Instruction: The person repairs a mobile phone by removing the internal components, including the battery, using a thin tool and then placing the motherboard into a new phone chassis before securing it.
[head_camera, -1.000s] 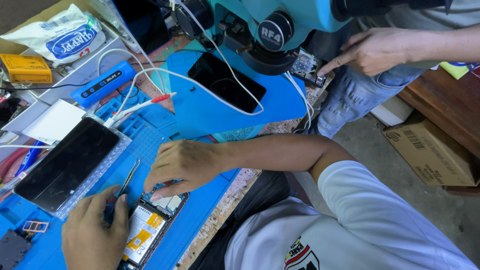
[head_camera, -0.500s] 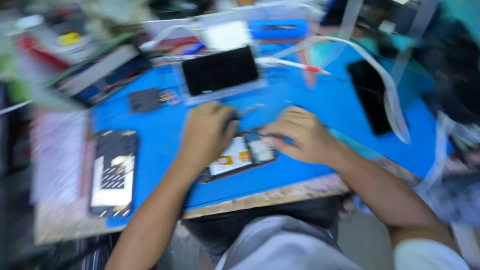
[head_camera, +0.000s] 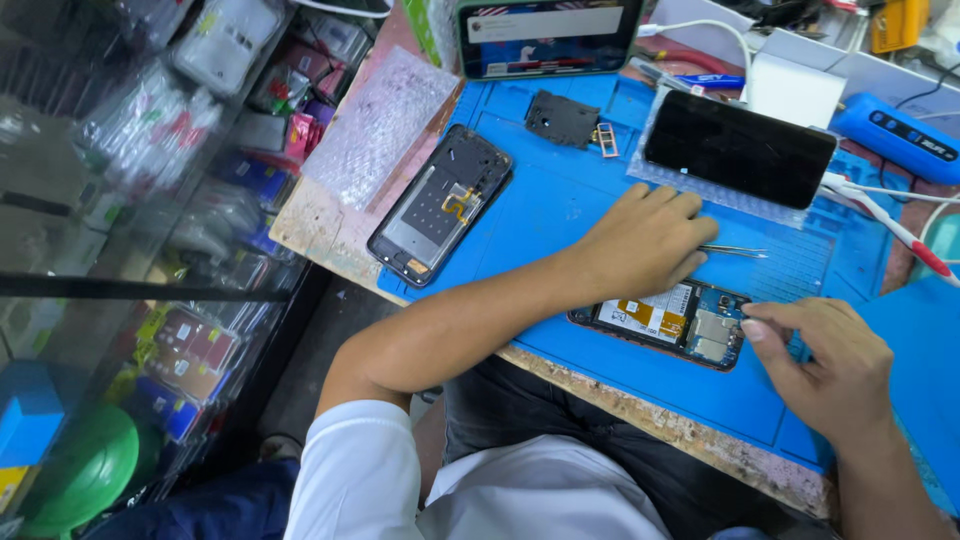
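Note:
An opened phone with its board and yellow-labelled battery exposed lies on the blue work mat near the table's front edge. My left hand rests just behind it, closed on thin metal tweezers whose tips point right. My right hand pinches the phone's right end between thumb and fingers.
A black phone frame lies left on the mat by a bubble-wrap sheet. Behind are a dark screen, a small black cover, a lit phone, a white box, a blue device and a red-tipped probe. A glass shelf of packets stands left.
The camera view has swung round, so the bench appears from another side. Both hands stay at the opened phone. Another person's hand seen a second ago is out of view.

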